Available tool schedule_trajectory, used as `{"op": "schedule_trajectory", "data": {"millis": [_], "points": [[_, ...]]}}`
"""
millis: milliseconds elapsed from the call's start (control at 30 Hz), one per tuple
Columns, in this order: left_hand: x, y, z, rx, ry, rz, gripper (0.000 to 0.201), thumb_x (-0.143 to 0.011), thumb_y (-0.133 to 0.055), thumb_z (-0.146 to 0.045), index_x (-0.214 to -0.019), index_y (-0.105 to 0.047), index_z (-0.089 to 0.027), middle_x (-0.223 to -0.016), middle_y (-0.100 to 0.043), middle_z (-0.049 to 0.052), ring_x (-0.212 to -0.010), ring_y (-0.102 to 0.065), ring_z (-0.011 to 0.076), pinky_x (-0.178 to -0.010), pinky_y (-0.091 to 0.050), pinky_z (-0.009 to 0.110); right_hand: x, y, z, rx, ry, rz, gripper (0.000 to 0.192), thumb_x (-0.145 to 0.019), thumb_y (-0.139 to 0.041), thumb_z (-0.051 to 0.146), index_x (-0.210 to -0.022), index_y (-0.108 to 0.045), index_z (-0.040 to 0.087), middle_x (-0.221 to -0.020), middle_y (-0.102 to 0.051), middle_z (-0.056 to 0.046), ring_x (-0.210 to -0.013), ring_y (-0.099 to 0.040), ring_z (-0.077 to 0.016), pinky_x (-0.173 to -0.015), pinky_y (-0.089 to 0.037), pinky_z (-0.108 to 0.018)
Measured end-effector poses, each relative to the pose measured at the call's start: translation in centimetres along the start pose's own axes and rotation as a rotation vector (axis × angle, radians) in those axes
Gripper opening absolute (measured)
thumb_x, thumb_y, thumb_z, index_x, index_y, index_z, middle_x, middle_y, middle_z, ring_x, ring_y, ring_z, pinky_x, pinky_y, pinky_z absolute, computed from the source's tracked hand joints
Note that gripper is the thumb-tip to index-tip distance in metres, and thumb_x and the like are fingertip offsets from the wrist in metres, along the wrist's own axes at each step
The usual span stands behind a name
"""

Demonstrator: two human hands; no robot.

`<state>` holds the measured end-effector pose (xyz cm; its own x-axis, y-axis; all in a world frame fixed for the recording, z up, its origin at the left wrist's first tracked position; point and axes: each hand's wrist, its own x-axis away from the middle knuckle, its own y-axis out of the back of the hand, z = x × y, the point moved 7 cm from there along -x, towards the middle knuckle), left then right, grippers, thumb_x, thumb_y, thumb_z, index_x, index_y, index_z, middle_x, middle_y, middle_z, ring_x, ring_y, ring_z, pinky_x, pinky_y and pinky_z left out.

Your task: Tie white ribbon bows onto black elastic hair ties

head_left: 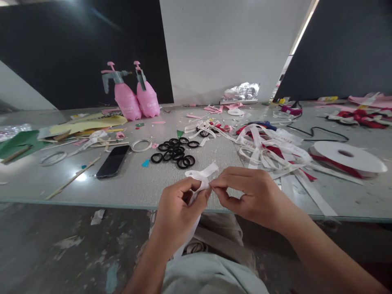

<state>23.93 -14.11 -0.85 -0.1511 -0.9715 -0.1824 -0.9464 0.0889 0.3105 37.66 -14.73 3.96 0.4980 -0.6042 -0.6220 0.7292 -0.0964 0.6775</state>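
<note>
A white ribbon (200,175) is looped just above the table's front edge, one short end pointing up and right. My left hand (180,204) is closed, pinching the ribbon between thumb and fingers; a long tail hangs below it toward my lap. Thumb and forefinger of my right hand (251,194) meet in a pinch at the ribbon's right side, beside the left thumb. What those right fingertips hold is too small to make out. Just beyond the hands lies a pile of black rings (177,151), which look like hair ties.
A phone (113,161) and thin sticks lie to the left. Two pink spray bottles (148,98) stand behind. On the right are tangled white ribbons (269,151) and a white ribbon spool (346,157). Crumpled foil (241,93) sits by the wall. The table edge (92,203) runs below.
</note>
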Motion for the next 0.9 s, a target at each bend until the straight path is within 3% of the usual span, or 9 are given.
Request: {"op": "schedule_trajectory", "data": {"millis": [333,467,600,700,800,900], "points": [[-0.1,-0.2,-0.1,-0.089,-0.021,-0.045,0.021,-0.085,-0.059,-0.032,-0.073,-0.061,-0.015,-0.064,-0.049,-0.002,-0.059,-0.039,0.0091,-0.054,-0.030,0.021,-0.1,-0.4,-0.1,0.127,0.052,0.070,0.017,-0.087,-0.051,0.013,-0.088,-0.068,0.018,-0.075,-0.066,-0.002,-0.070,-0.060,-0.0120,-0.065,-0.046,-0.024],[-0.2,-0.3,-0.3,-0.114,-0.045,-0.058,0.022,-0.085,-0.059,-0.031,-0.069,-0.059,-0.015,-0.061,-0.047,-0.002,-0.058,-0.038,0.0089,-0.053,-0.030,0.021,0.3,-0.9,-0.1,0.199,0.065,0.040,0.017,-0.086,-0.050,0.011,-0.086,-0.065,0.018,-0.077,-0.064,-0.003,-0.073,-0.059,-0.0133,-0.066,-0.046,-0.025],[-0.2,-0.4,-0.1,-0.124,-0.049,-0.028,0.020,-0.086,-0.057,-0.029,-0.071,-0.060,-0.016,-0.064,-0.050,-0.002,-0.059,-0.040,0.0090,-0.055,-0.031,0.021,0.7,-1.7,0.2,0.325,0.127,0.041,0.014,-0.085,-0.051,0.011,-0.085,-0.064,0.016,-0.077,-0.063,-0.005,-0.075,-0.056,-0.0167,-0.067,-0.046,-0.029],[-0.1,-0.5,0.2,-0.107,-0.037,0.016,0.019,-0.086,-0.057,-0.028,-0.072,-0.061,-0.016,-0.064,-0.049,-0.002,-0.060,-0.039,0.0089,-0.055,-0.031,0.021,0.4,-1.0,0.0,0.279,0.151,0.005,0.015,-0.083,-0.051,0.008,-0.085,-0.063,0.017,-0.076,-0.062,-0.003,-0.074,-0.057,-0.0152,-0.067,-0.046,-0.027],[-0.1,-0.3,0.4,-0.052,-0.036,0.040,0.021,-0.086,-0.058,-0.032,-0.073,-0.060,-0.016,-0.062,-0.045,-0.003,-0.058,-0.036,0.0083,-0.053,-0.029,0.021,-0.1,1.1,-1.3,0.187,0.061,-0.115,0.016,-0.081,-0.050,0.007,-0.082,-0.062,0.019,-0.075,-0.063,-0.001,-0.069,-0.057,-0.0121,-0.065,-0.045,-0.024],[-0.4,0.0,0.6,0.042,-0.039,0.013,0.025,-0.086,-0.058,-0.038,-0.075,-0.059,-0.016,-0.063,-0.046,-0.003,-0.058,-0.037,0.0083,-0.053,-0.029,0.020,-0.4,2.1,-3.2,0.131,-0.082,-0.135,0.013,-0.083,-0.051,0.012,-0.074,-0.059,0.019,-0.068,-0.060,0.000,-0.061,-0.054,-0.0104,-0.059,-0.042,-0.023]]}}
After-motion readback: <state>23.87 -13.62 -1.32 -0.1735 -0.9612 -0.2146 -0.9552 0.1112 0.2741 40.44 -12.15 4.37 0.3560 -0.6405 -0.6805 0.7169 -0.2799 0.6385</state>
